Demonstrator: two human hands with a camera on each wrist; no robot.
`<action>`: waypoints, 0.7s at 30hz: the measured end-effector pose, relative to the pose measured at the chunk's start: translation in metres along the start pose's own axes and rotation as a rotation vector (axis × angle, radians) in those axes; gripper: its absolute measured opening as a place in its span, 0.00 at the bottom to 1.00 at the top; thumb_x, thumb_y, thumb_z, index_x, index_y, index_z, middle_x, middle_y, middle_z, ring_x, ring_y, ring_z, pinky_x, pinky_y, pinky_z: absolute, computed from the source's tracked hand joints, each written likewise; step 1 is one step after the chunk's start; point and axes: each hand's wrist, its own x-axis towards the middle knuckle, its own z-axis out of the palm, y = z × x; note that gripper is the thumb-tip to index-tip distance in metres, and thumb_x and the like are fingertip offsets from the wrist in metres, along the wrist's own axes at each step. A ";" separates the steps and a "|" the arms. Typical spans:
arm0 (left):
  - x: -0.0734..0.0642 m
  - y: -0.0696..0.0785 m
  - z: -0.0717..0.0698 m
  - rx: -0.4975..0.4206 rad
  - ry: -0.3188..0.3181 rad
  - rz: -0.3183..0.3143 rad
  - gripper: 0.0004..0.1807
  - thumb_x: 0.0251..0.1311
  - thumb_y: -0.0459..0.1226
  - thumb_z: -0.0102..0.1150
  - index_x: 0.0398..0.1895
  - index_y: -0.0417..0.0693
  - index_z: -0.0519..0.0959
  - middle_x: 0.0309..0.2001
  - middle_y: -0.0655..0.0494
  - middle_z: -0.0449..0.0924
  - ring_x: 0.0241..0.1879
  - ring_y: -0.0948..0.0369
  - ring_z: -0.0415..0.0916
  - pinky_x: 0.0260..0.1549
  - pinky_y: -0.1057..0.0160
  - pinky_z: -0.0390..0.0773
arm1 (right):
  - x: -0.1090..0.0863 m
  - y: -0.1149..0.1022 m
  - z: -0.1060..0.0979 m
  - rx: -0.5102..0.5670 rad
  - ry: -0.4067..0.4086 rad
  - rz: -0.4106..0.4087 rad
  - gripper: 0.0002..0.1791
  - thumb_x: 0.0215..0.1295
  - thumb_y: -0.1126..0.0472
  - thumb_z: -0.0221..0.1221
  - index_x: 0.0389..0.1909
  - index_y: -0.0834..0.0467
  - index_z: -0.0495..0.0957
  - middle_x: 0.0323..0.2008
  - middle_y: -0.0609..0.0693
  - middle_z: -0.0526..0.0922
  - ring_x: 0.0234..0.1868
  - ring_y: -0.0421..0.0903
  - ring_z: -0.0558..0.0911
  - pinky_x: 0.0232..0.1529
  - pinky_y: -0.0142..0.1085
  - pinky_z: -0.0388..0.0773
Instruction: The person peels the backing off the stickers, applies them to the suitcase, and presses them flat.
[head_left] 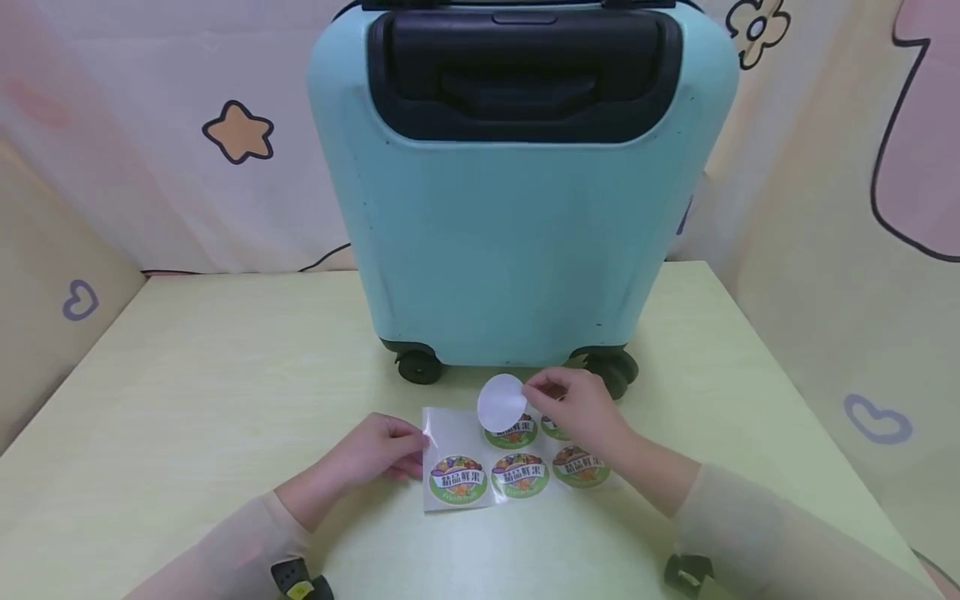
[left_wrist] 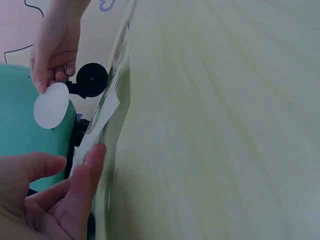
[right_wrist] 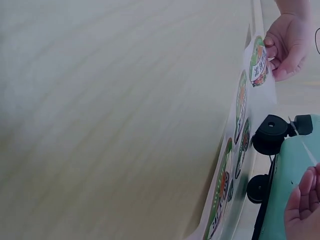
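Observation:
A sheet of round fruit stickers [head_left: 459, 427] lies on the table in front of a light blue suitcase [head_left: 510, 250]. My left hand [head_left: 386, 450] holds the sheet by its left edge, with fingertips [left_wrist: 96, 156] against it in the left wrist view. Between thumb and fingertips, my right hand [head_left: 581, 408] pinches a round sticker [head_left: 501, 403] at its right edge. This sticker is raised above the sheet, its plain white side towards the head view. Several printed stickers [right_wrist: 241, 107] remain on the sheet, and the right hand partly covers one at the upper right. The upper left spot is bare.
The suitcase stands upright on black wheels [head_left: 419, 367] just behind the sheet; its black front panel [head_left: 525, 75] is high up. Pale wood-grain tabletop [head_left: 187, 358] extends on both sides. Patterned cloth [head_left: 165, 167] hangs behind and beside the table.

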 end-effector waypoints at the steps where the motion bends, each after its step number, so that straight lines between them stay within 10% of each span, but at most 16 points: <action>1: -0.001 0.001 -0.001 0.050 0.023 0.009 0.13 0.63 0.34 0.52 0.42 0.32 0.80 0.31 0.48 0.83 0.28 0.58 0.81 0.27 0.63 0.79 | 0.000 0.000 0.000 0.003 0.001 0.000 0.05 0.61 0.61 0.61 0.34 0.58 0.82 0.28 0.46 0.82 0.30 0.42 0.77 0.32 0.35 0.76; 8: -0.006 0.019 0.002 0.302 0.216 0.189 0.06 0.60 0.34 0.56 0.35 0.42 0.81 0.27 0.57 0.79 0.26 0.62 0.74 0.27 0.64 0.75 | 0.002 -0.004 0.001 0.028 0.022 -0.029 0.05 0.60 0.62 0.61 0.35 0.59 0.83 0.29 0.47 0.83 0.30 0.42 0.77 0.32 0.34 0.76; 15: -0.008 0.041 0.019 0.012 0.106 0.261 0.13 0.64 0.39 0.54 0.37 0.36 0.80 0.27 0.50 0.80 0.29 0.60 0.78 0.26 0.61 0.77 | 0.002 -0.016 0.010 -0.006 0.037 -0.125 0.04 0.58 0.64 0.62 0.33 0.60 0.82 0.28 0.46 0.81 0.28 0.41 0.76 0.30 0.32 0.76; 21: -0.002 0.053 0.030 -0.159 0.138 0.223 0.15 0.64 0.41 0.54 0.37 0.36 0.81 0.30 0.49 0.83 0.32 0.60 0.81 0.28 0.62 0.78 | 0.001 -0.023 0.018 -0.155 0.117 -0.397 0.03 0.55 0.66 0.64 0.31 0.58 0.82 0.28 0.44 0.80 0.28 0.39 0.77 0.29 0.30 0.76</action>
